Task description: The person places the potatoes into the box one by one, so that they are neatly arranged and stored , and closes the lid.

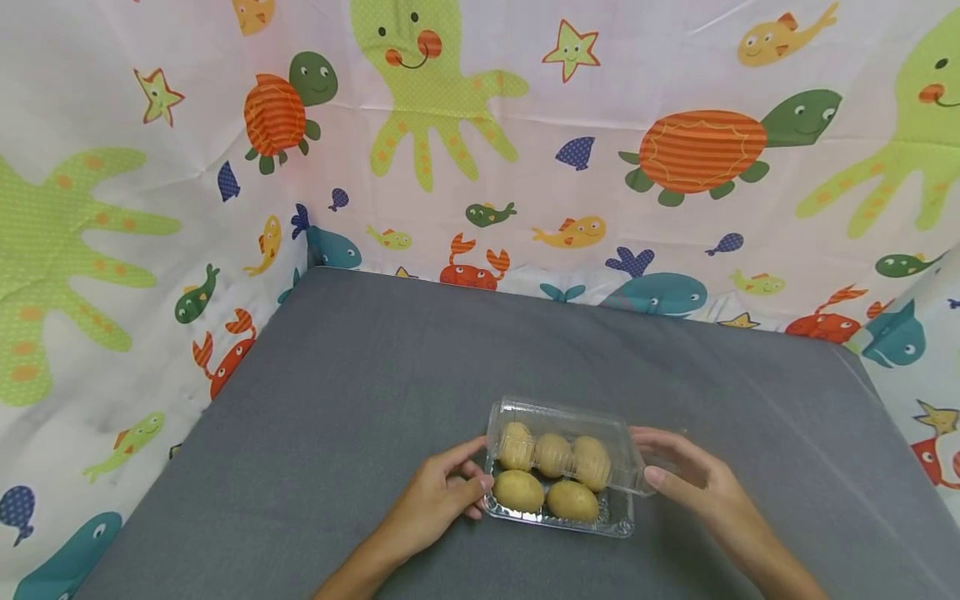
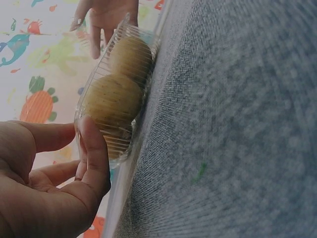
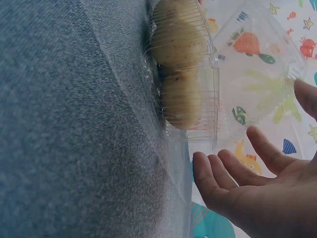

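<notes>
A clear plastic clamshell container (image 1: pixel 555 523) sits on the grey cloth with several potatoes (image 1: pixel 572 502) in two rows inside. Its see-through lid (image 1: pixel 570 414) stands tilted up at the back, overlapping the rear row in the head view. My left hand (image 1: pixel 442 493) grips the container's left wall, thumb toward the front and fingers alongside it. At the lid's right end is my right hand (image 1: pixel 693 475), holding it between the thumb at the front corner and the index finger farther back. Its other fingers (image 3: pixel 210 178) extend loosely below the lid in the right wrist view.
Grey cloth (image 1: pixel 375 358) covers the table around the container. A printed curtain (image 1: pixel 480 150) with sea animals encloses the back and both sides.
</notes>
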The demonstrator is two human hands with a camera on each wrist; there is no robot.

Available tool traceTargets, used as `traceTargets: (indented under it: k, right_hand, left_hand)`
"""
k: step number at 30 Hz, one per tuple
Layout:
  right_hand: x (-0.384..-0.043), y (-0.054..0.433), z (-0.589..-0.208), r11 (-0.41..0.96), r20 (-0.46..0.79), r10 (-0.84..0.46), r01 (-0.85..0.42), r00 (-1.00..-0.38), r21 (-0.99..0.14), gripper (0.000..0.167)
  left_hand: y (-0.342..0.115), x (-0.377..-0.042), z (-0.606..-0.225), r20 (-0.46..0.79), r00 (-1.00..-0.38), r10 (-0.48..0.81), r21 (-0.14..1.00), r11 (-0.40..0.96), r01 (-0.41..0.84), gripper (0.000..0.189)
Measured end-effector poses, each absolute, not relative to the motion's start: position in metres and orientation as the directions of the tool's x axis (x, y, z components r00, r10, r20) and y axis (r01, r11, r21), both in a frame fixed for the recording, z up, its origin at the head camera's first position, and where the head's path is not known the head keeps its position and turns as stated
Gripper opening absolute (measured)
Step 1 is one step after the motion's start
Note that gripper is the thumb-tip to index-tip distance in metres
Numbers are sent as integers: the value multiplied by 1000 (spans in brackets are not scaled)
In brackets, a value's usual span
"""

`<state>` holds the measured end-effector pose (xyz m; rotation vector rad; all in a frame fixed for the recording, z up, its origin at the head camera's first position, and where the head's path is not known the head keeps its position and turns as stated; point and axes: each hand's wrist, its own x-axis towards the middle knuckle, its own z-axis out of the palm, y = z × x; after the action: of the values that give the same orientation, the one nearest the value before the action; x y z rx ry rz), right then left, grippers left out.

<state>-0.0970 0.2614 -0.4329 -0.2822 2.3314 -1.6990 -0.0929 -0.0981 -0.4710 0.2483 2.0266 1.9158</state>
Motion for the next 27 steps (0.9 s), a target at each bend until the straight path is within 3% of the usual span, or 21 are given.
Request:
traceTargets:
  k: [14,20,27]
  right_hand:
    - [-93,264,-434,328,-308,-285,210,-908,-921,56]
    - [-91,263,-439,292,-249,-337,151,-908,-944,58]
    - [-88,264,-444,258,-187,-369,92,-911,-962,56]
  left_hand:
    - [-97,-92,-468,-172,-924,341,984,15,-177,51]
    - [-97,-92,-467,-168,-925,340,984,4,-178,62]
    - [-97,-91,-466,-149,-927,344,988,20,-151,58]
